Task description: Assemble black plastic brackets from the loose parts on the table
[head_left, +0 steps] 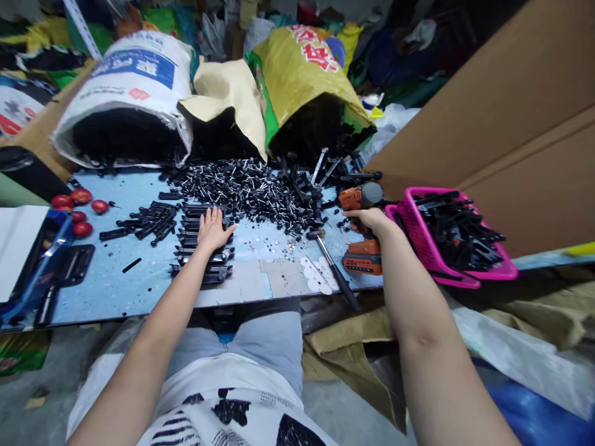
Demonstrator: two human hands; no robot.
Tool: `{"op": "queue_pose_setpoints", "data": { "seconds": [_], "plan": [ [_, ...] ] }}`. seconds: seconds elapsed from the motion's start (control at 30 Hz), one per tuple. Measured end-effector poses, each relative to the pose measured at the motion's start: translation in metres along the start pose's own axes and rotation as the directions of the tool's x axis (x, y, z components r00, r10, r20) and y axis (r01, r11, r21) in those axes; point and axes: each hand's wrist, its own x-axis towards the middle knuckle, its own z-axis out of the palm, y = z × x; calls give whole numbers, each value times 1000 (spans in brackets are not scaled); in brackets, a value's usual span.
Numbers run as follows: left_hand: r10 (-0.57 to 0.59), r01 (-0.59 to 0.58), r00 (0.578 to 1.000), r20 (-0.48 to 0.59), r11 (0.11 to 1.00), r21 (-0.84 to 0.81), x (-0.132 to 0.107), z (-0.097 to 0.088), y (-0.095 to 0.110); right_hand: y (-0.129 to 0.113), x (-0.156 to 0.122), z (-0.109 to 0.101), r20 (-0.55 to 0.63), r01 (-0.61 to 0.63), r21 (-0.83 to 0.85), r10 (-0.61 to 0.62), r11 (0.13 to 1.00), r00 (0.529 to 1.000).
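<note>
My left hand (214, 230) lies with its fingers spread on a row of black plastic parts (209, 274), which are lined up side by side on the blue tabletop. Wrapped round the handle of an orange and black cordless drill (357, 198) is my right hand (369, 218). The drill's battery faces me and its front end points left. Just left of it, a hammer (335, 269) with a dark handle lies across the table edge. Beyond my left hand spreads a heap of small black pieces and silver screws (251, 186).
A pink basket (421, 232) of black parts stands at the right beside a cardboard wall (502, 118). Open sacks, one white (134, 68) and one yellow (302, 74), lie at the back. Red fruits (82, 229) and a loose pile of black parts (151, 220) are at the left.
</note>
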Motion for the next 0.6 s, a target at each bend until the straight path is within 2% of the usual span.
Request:
{"op": "queue_pose_setpoints", "data": {
  "seconds": [0.13,0.33,0.5,0.6],
  "plan": [
    [7,-7,1000,21,1000,2,2,1,0,0,0,-1,-33,-42,8,43,999,999],
    [9,-4,998,54,997,-82,3,-5,0,-11,-11,1,36,-99,-57,101,993,994],
    [-3,24,994,114,983,-182,1,-16,-9,-31,-32,9,-11,-69,-159,68,985,998],
    [-27,45,994,102,984,-175,1,-19,-16,-55,-48,7,-46,-25,-222,15,975,999]
  ]
}}
